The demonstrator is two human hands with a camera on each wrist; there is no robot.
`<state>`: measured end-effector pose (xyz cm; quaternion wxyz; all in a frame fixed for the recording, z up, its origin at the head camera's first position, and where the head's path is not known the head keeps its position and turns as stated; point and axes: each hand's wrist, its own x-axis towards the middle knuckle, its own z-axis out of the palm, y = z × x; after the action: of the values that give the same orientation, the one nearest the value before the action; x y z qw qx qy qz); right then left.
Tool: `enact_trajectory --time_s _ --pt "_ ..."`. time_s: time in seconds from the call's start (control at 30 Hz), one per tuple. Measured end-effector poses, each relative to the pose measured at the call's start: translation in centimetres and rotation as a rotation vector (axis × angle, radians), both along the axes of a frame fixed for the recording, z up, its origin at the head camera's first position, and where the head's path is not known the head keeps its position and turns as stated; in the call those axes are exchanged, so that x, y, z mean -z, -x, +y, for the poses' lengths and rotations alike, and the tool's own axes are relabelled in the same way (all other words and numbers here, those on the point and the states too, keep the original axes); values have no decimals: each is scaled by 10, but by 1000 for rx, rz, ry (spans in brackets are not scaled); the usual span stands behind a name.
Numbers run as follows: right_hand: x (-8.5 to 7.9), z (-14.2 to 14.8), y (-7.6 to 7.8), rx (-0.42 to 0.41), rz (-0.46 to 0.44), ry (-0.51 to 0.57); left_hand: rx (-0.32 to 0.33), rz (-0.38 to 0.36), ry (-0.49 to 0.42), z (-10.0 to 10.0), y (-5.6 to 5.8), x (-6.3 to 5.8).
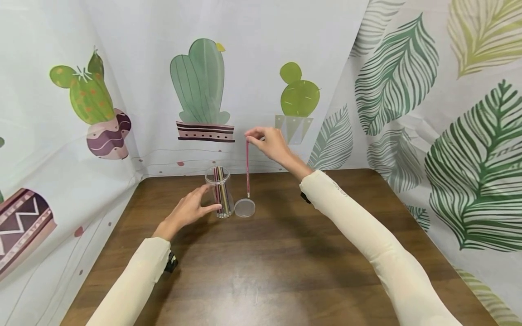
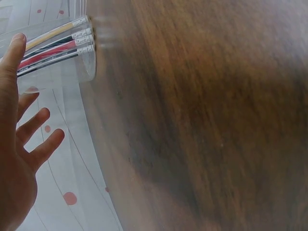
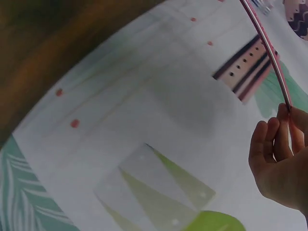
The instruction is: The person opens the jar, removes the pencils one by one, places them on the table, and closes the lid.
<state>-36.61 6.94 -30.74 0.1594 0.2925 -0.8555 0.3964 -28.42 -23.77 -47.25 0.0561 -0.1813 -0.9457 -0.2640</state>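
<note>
A tall transparent jar [image 1: 228,194] holding several pencils [image 1: 220,181] stands on the table, eraser ends down. My left hand [image 1: 188,209] is at its left side, thumb across the front and index finger at the far side; the other fingers [image 2: 43,147] spread apart. My right hand [image 1: 270,141] is raised to the right of the jar, its thumb and fingertips pinching a pink pencil [image 1: 247,167] by the upper end. The pencil hangs almost upright, eraser end lowest, just behind a round clear lid [image 1: 244,208] in the head view. That lid lies flat beside the jar.
The brown wooden table [image 1: 253,267] reaches back to a white cloth [image 1: 261,54] printed with cacti. Another cloth with leaf prints [image 1: 481,172] hangs on the right side.
</note>
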Motion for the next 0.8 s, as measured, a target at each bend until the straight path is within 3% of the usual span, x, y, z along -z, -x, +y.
enact_trajectory --time_s 0.8 --pt "87 11 3 -11 -109 -70 -11 -8 3 1 -1 -2"
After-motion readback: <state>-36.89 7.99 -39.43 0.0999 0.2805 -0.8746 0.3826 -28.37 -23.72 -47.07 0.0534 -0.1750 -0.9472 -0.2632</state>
